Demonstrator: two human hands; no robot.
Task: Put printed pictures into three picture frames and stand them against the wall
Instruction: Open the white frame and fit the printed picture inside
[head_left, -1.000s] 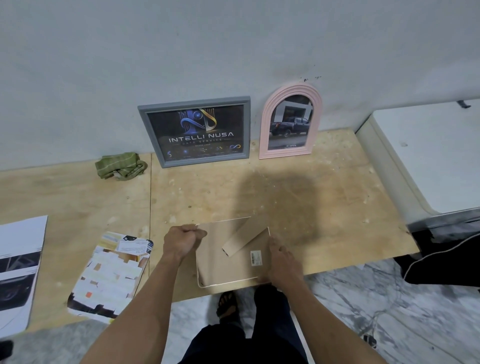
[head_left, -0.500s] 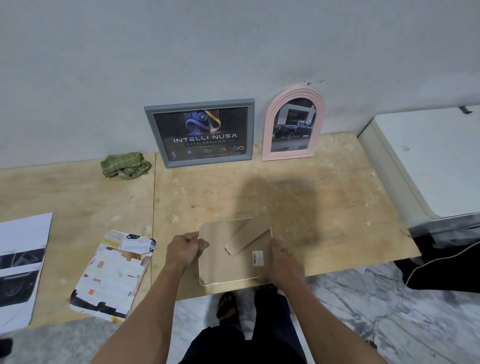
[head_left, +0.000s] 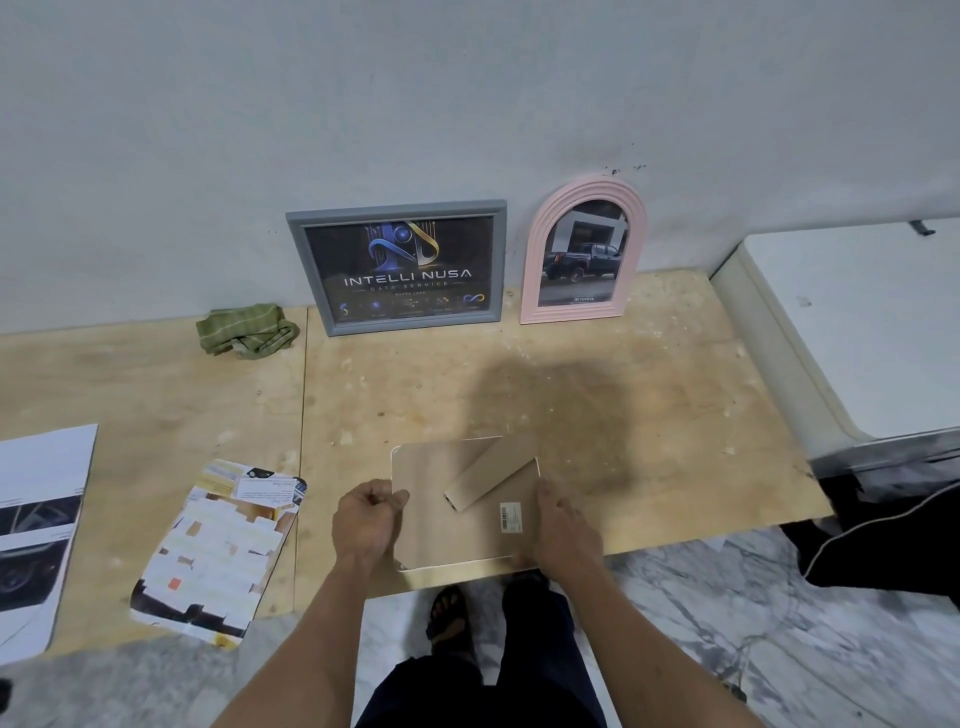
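A third picture frame (head_left: 436, 488) lies face down near the plywood board's front edge, its brown backing up, with a fold-out stand and a barcode sticker on it. My left hand (head_left: 366, 519) is curled into a fist on the frame's left edge. My right hand (head_left: 561, 525) grips the frame's right edge. A grey rectangular frame (head_left: 397, 266) with a dark logo print leans against the wall. To its right a pink arched frame (head_left: 583, 252) with a truck picture also leans there.
A crumpled green cloth (head_left: 247, 332) lies by the wall at left. A printed sheet (head_left: 218, 551) and a larger white print (head_left: 36, 530) lie on the plywood board (head_left: 649, 415) at left. A white appliance (head_left: 852, 327) stands at right, dark cloth below it.
Both hands stay on the face-down frame with little movement. The view has shifted slightly, so the scene sits a bit further right and lower.
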